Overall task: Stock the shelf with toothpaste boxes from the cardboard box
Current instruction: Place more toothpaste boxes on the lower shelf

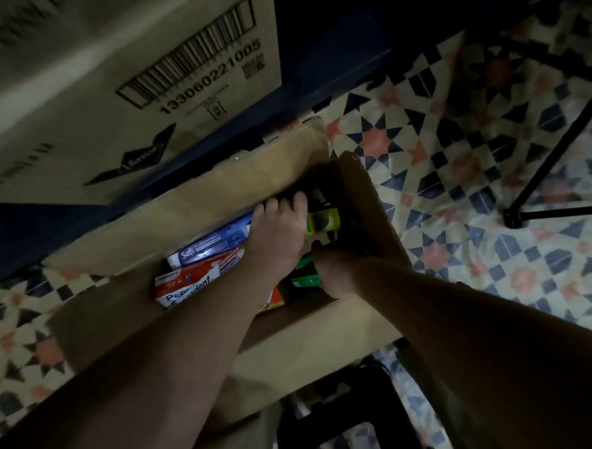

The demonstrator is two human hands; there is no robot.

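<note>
An open cardboard box (191,209) stands on the floor below me, with toothpaste boxes lying in it. A blue Safi box (213,245) and a red Pepsodent box (188,285) lie on its left side. My left hand (278,235) reaches in over them, and its curled fingers hold a yellow-green toothpaste box (323,221). My right hand (335,273) is sunk deeper on the right, beside green boxes (302,280). Its fingers are hidden inside the cardboard box.
A large carton with a barcode (109,96) sits on a dark blue shelf unit (334,61) at the top left. A black stool (349,424) is below the box. Thin black stand legs (542,177) cross the patterned tile floor (455,154) at right.
</note>
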